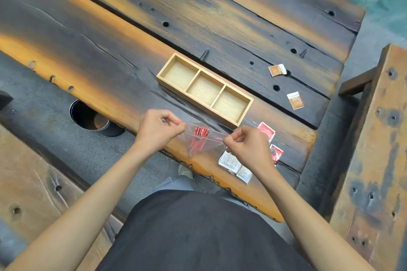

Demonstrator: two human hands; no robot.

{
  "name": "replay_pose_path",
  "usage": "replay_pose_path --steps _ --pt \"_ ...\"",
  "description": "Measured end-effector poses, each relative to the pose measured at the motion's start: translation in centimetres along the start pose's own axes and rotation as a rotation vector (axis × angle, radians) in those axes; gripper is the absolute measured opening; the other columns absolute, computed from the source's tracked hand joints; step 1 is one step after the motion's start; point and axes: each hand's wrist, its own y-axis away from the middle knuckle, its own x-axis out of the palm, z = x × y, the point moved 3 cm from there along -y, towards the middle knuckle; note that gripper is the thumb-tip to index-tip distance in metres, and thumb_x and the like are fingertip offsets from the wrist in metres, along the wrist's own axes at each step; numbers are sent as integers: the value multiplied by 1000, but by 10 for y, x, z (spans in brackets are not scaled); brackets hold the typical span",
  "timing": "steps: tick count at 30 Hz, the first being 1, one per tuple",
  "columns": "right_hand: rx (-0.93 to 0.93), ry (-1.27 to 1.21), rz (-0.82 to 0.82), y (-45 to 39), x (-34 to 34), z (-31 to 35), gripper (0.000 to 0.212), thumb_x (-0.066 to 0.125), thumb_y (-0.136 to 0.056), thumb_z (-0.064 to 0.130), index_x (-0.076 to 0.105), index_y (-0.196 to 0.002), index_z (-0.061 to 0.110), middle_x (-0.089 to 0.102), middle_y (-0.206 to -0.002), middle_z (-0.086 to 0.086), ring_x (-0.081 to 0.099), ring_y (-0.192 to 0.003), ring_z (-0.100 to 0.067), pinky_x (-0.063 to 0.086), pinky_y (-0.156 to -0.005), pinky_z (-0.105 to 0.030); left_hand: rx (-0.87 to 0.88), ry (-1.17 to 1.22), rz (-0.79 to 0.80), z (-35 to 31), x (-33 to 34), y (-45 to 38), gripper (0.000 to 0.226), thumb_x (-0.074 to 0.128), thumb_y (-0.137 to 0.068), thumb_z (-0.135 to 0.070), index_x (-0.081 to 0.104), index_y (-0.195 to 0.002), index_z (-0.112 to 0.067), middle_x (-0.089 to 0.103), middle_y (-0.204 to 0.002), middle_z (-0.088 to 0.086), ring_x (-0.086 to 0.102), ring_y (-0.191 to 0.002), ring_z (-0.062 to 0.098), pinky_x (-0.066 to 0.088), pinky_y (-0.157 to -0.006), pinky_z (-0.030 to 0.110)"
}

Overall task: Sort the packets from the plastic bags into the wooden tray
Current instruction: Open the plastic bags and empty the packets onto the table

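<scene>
My left hand [158, 131] and my right hand [246, 146] each pinch one side of a clear plastic bag [203, 141] held just above the table's near edge. Red packets [200, 136] show through the bag. A light wooden tray [204, 89] with three compartments, all bare, lies just beyond my hands. Under my right hand lies a second clear bag with white packets [234, 164]. Two red packets [267, 131] [276, 153] lie loose to the right of that hand. Two brown packets [277, 70] [295, 100] rest farther right on the table.
The dark, weathered plank table [132, 35] has holes and gaps between its boards. A round metal-lined hole [90, 117] opens in the ground at the left. A wooden bench [372, 149] runs along the right, another plank [33, 182] at the lower left.
</scene>
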Motion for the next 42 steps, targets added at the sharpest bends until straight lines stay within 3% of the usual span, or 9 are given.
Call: replay_pose_path --steps 6,11,14,20,25,27,34,38,42 --pt "-18 -10 -2 -5 -8 -20 8 66 -81 25 68 -75 21 74 -65 1 74 -69 -13 64 -71 -43 136 -157 37 -36 5 13 10 86 -74 -18 77 -69 -17 73 -65 7 71 -65 27 61 -72 37" --pt "-9 -320 203 -15 -19 -45 18 63 -101 25 73 -95 12 79 -89 -7 77 -85 -20 62 -76 -34 234 -197 177 -73 4 27 11 86 -76 -13 77 -70 -10 73 -58 1 64 -51 0 48 -54 9" --pt "-138 -168 268 -32 -20 -62 14 70 -96 25 71 -111 24 76 -109 5 74 -99 -14 62 -87 -39 288 -231 218 -95 -5 33 13 88 -75 -16 77 -69 -12 72 -58 1 62 -50 0 46 -54 11" --pt "-499 130 431 -50 -9 -31 106 84 -76 50 18 -159 42 20 -169 2 25 -154 -17 32 -121 -40 356 -174 404 -145 -31 44 14 87 -75 -13 77 -71 -4 73 -60 11 67 -54 9 52 -57 16" --pt "-662 -7 422 -35 -16 1 51 84 -84 19 61 -128 31 63 -123 34 59 -116 9 45 -97 -14 436 -42 510 -179 -38 43 23 88 -67 -14 75 -74 4 68 -69 32 64 -57 15 57 -62 24" --pt "-643 -81 415 -30 -17 0 28 84 -84 17 74 -110 19 74 -105 24 69 -99 4 51 -87 -19 444 0 511 -187 -36 37 26 86 -66 -19 74 -74 3 68 -74 34 63 -62 19 56 -63 25" --pt "-363 -414 337 -19 -21 -25 39 88 -80 24 74 -116 22 79 -102 -16 72 -95 -48 56 -83 -67 166 377 486 -151 2 -27 32 52 -101 -42 73 -98 -18 67 -95 0 66 -80 10 56 -72 30" --pt "-169 -582 300 -9 -26 -39 37 82 -85 13 72 -110 38 76 -103 -20 74 -94 -34 60 -86 -58 -99 508 588 -87 44 -35 57 41 -97 -57 68 -120 -14 74 -117 3 69 -111 22 49 -99 45" --pt "-56 -608 288 -1 -22 -53 34 77 -90 16 64 -121 20 79 -107 -10 77 -97 -30 63 -79 -40 -130 401 767 -36 79 -5 54 60 -90 -52 64 -131 -17 73 -125 6 67 -119 24 51 -101 42"
